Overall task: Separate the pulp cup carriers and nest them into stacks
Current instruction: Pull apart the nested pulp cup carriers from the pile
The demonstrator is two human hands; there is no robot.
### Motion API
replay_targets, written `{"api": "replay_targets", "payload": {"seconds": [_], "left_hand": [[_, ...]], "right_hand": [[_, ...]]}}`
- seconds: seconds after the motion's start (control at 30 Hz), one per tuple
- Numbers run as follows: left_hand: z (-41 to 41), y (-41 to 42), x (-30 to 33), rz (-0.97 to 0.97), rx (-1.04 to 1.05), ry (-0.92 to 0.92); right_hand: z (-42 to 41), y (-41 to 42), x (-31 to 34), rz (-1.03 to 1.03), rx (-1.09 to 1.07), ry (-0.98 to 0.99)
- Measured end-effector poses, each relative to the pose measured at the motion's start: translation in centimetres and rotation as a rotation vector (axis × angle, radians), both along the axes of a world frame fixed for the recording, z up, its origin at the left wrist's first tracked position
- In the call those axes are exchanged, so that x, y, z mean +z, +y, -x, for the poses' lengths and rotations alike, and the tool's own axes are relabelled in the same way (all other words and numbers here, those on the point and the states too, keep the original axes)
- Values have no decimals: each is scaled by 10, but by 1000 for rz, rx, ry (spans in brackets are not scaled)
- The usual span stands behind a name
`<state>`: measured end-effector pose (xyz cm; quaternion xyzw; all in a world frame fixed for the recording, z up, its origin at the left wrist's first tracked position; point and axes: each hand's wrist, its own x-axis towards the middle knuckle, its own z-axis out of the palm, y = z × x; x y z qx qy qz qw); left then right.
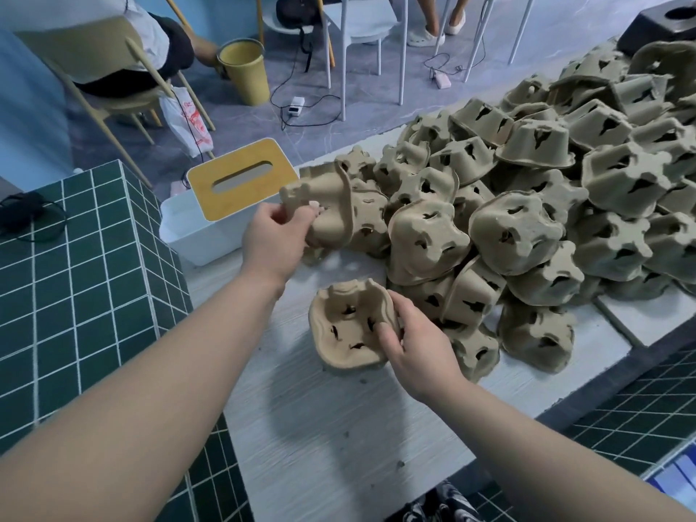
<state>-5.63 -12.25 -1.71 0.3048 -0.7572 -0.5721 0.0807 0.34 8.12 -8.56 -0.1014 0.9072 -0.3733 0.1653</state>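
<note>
Left hand (277,235) pinches the edge of one pulp carrier (320,205), lifted and tilted on its side above the pale table (339,446). Right hand (414,348) grips one more carrier (348,327), cups facing up, resting on the table, with the thumb inside it. One big heap of carriers (546,190), too many to count, lies upside down to the right. One white box with a yellow slotted lid (241,178) stands beside it.
</note>
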Motion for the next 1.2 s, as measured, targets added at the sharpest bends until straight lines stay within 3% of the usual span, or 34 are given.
{"api": "replay_targets", "payload": {"seconds": [0.13,0.27,0.37,0.6,0.87,1.0,1.2], "left_hand": [[-32,-1,6,-405,7,-13],[-60,7,8,-623,0,-20],[-77,15,2,-670,-40,-111],[-91,18,-7,-380,-98,-262],[-89,8,4,155,-151,-149],[-91,14,10,445,-322,-231],[-95,14,9,405,-249,-156]], "right_hand": [[0,0,2,11,5,7],[0,0,3,16,5,7],[-1,0,3,20,4,12],[-3,1,3,23,4,11],[-5,1,2,30,-4,-6],[-5,1,3,37,-10,-10],[-6,2,6,62,-12,-36]]}}
